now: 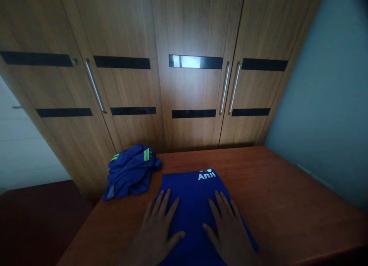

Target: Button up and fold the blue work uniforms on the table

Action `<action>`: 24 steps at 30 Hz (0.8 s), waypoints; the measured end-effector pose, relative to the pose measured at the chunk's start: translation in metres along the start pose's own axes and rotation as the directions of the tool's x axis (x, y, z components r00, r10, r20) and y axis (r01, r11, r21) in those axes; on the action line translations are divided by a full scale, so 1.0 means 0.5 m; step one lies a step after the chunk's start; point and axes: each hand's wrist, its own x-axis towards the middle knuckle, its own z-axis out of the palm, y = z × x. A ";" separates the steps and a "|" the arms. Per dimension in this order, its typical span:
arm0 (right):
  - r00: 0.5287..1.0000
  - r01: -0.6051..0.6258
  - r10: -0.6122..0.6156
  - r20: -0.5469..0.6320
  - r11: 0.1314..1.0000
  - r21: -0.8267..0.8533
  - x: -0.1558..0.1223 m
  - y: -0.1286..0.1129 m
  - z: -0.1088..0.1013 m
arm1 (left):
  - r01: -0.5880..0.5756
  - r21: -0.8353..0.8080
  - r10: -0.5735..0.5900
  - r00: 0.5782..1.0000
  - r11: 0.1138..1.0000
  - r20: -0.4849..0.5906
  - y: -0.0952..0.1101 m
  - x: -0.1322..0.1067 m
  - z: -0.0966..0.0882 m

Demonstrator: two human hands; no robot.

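A blue garment (192,204) with white lettering near its far edge lies folded flat on the reddish-brown table (276,189). My left hand (158,229) rests on its left side, fingers spread and palm down. On the right side lies my right hand (227,227), likewise flat with the fingers apart. Neither hand grips the cloth. Both thumbs point inward, with blue fabric showing between them. The garment's near end runs out of the bottom of the view.
A crumpled blue garment (132,172) with yellow-green stripes lies at the table's far left corner. Behind the table stands a wooden wardrobe (189,89) with long metal handles. A pale wall (324,104) borders the right side.
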 end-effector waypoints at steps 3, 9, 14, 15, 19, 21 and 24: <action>0.999 0.024 -0.025 -0.036 0.999 -0.026 -0.014 0.014 0.015 | -0.020 -0.010 0.020 1.000 1.000 0.023 0.010 -0.013 0.023; 0.997 0.048 -0.051 -0.058 0.998 -0.049 0.018 0.050 0.021 | 0.008 -0.066 -0.004 0.998 0.998 0.064 0.018 0.026 0.037; 0.998 0.024 -0.027 -0.048 0.997 -0.071 0.068 0.115 0.040 | 0.018 -0.123 -0.005 0.995 0.992 0.104 0.027 0.120 0.057; 0.999 0.014 -0.017 -0.048 0.997 -0.074 0.079 0.132 0.045 | 0.013 -0.133 0.001 0.995 0.991 0.103 0.030 0.143 0.064; 0.999 -0.030 0.026 -0.045 0.994 -0.101 0.123 0.199 0.062 | -0.006 -0.157 0.018 0.997 0.988 0.075 0.049 0.227 0.088; 0.999 -0.042 0.037 -0.037 0.992 -0.117 0.142 0.232 0.068 | -0.007 -0.159 0.015 0.999 0.987 0.045 0.065 0.255 0.094; 0.998 -0.065 0.062 -0.028 0.987 -0.146 0.165 0.282 0.072 | -0.043 -0.179 0.045 0.999 0.983 0.003 0.094 0.266 0.099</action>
